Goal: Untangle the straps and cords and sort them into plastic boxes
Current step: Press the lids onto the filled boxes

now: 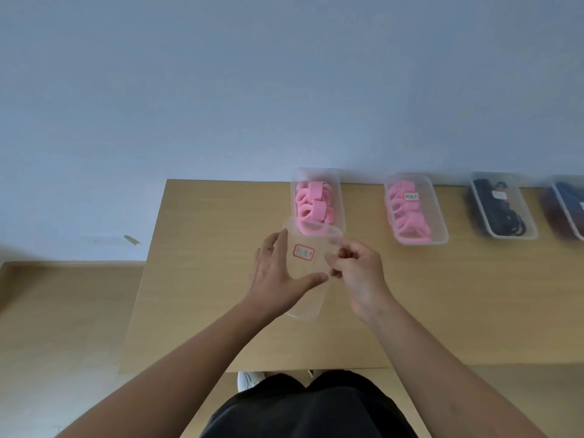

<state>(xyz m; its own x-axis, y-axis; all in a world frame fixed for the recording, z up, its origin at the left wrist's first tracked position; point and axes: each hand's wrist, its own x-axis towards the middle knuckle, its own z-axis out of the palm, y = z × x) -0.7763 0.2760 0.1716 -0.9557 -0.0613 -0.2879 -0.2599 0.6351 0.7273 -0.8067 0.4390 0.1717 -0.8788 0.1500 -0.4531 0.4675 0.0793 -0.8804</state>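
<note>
head view: the clear lid point(313, 263), which carries a red-bordered label, is held over the table point(205, 279), with its far edge overlapping the open plastic box point(341, 197) of pink straps point(313, 203). the left hand point(276, 276) supports it with straight fingers and thumb. the right hand point(357, 270) pinches its right edge with curled fingers. step in hand: probably closing this box. the next move calls for aligning the lid with the rim, then pressing it down.

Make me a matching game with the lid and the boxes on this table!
Things: 1 lid; 2 left box; 3 second box; 4 third box.
States: a holds black cords; b pinched by right hand, left hand touching; c pink straps, uncovered; d pink straps, covered.
Pairs: 1-b; 2-c; 3-d; 4-a.
</note>
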